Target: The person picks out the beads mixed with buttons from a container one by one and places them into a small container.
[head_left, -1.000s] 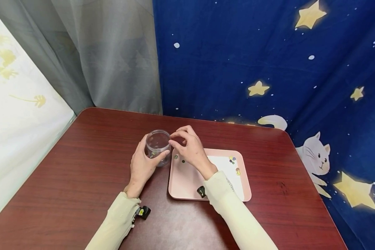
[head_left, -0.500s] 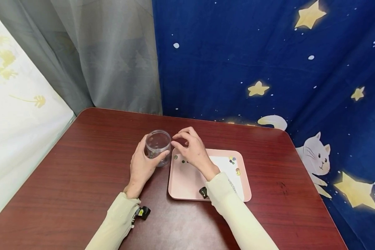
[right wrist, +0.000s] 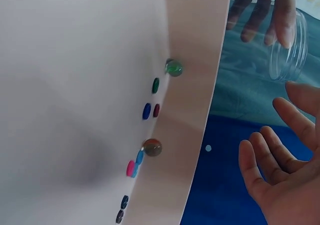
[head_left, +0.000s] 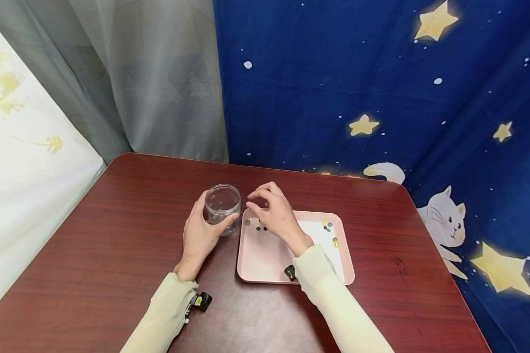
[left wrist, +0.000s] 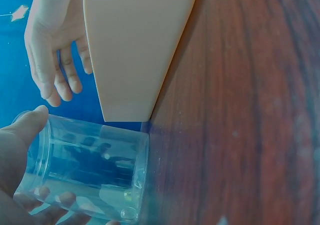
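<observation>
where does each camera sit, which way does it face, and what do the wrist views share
Head: worn on the head, facing forward and down at the table; left hand, right hand and sleeves show.
Left wrist: worn there, facing the clear jar and the outer side of the pink tray; left hand and right hand show.
Right wrist: worn there, facing small coloured pieces inside the pink tray; right hand and left hand show.
Both wrist views share the clear jar and pink tray.

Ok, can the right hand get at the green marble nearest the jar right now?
Probably yes: the right hand looks empty and close, and nothing covers the green marble, though the tray wall beside it may crowd a pinch.
</observation>
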The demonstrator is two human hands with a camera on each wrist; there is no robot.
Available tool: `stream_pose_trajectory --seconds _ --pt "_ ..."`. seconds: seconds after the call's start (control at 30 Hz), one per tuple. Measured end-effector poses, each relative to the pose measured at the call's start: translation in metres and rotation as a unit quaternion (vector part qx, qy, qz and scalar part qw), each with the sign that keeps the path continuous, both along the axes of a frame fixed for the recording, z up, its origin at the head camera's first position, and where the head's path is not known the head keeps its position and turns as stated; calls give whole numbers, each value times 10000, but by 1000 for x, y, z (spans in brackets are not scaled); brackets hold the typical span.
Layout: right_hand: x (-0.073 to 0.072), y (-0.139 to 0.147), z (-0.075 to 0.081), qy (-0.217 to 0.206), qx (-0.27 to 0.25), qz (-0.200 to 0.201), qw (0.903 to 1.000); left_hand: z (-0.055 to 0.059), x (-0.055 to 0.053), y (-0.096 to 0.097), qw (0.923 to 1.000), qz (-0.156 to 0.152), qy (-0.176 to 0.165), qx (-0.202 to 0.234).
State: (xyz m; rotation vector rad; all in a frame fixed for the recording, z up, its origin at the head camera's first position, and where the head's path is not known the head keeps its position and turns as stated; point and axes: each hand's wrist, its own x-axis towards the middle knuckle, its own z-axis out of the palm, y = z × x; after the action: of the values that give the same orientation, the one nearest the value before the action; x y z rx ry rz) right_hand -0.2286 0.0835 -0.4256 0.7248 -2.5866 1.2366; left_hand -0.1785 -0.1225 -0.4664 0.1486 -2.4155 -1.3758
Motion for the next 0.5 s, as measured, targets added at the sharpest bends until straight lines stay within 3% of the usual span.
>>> stream_pose_trajectory --seconds 0.5 --pt "-1 8 -1 -131 296 -170 9993 0 0 0 10000 -7 -78 11"
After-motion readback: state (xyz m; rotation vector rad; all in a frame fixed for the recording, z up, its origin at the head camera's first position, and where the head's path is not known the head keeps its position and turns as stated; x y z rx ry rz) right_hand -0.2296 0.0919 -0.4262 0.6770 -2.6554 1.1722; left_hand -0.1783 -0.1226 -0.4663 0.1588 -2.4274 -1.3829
